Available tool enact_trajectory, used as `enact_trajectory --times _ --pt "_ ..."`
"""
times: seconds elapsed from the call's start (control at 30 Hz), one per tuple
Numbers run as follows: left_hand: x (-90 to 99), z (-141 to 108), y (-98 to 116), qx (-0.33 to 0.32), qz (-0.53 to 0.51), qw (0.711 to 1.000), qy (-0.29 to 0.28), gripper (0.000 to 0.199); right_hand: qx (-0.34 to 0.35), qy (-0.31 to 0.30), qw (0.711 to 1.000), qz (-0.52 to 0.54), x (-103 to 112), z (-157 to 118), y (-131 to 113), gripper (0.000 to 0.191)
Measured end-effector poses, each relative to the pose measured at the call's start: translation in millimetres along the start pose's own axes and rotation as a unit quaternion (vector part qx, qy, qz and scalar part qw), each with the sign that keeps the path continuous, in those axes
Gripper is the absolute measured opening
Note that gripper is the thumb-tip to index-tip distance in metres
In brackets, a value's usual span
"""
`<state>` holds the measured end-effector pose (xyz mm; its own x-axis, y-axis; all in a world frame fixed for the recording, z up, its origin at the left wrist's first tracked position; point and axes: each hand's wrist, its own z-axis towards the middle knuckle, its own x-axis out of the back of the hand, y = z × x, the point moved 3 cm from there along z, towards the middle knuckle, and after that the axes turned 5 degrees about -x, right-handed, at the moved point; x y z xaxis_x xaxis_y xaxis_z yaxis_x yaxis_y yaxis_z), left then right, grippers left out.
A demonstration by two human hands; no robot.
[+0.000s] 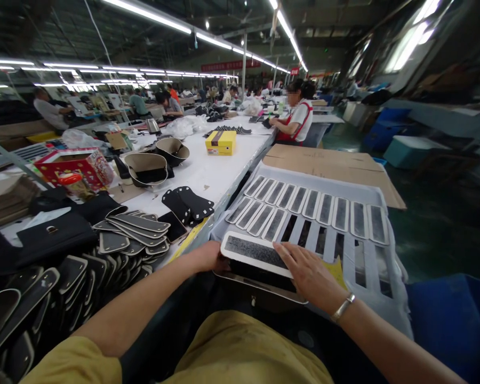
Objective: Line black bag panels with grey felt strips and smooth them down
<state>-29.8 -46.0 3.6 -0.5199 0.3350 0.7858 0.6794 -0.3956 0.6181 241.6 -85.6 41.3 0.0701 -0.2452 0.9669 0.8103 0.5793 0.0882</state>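
In front of my body is a black bag piece (260, 285) with a pale edge and a small metal clasp. Across its top lies a long dark panel (256, 252) with a white border and rounded corners. My left hand (209, 257) is closed round the left end of the bag piece, its fingertips partly hidden. Over the panel's right end, my right hand (310, 272) grips with its fingers on top; its thumb is hidden. Just beyond, a cloth-covered tray (368, 186) bears rows of similar white-bordered strips (302, 201).
Stacked black pieces with pale edges (132, 234) crowd the table at left. Behind them stand curved bag bodies (146, 169), a red box (78, 162) and a yellow box (221, 143). Cardboard (328, 160) lies past the tray. A blue bin (452, 320) is at right. A co-worker (298, 117) sits farther along.
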Motion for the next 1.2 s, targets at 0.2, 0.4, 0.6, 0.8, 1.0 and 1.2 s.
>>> enact_trajectory --times 0.2,0.4,0.6,0.8,1.0,1.2 --pt "27.5 -30.4 -9.6 0.036 0.054 0.998 0.022 0.029 0.025 0.018 0.998 -0.050 -9.8 8.9 -25.3 0.057" --pt "12.6 -49.2 -5.2 -0.005 0.041 0.995 0.093 0.063 0.018 0.005 0.999 -0.038 -8.7 -4.6 -34.4 0.056" --pt "5.1 -48.2 0.6 -0.036 0.064 0.995 0.060 0.057 0.022 -0.158 0.982 0.102 -6.4 -12.6 -30.4 0.073" --pt "7.0 -48.3 7.2 -0.068 0.068 0.995 0.024 0.060 0.016 -0.251 0.946 0.205 -5.7 3.8 -18.8 0.059" --pt "7.7 -39.7 12.8 -0.073 0.186 0.976 0.082 0.041 0.034 -0.240 0.951 0.191 -8.5 13.0 -15.9 0.054" --pt "0.1 -23.5 23.6 -0.127 0.310 0.942 -0.020 0.030 0.017 -0.172 0.983 0.066 -19.9 6.4 -23.8 0.065"
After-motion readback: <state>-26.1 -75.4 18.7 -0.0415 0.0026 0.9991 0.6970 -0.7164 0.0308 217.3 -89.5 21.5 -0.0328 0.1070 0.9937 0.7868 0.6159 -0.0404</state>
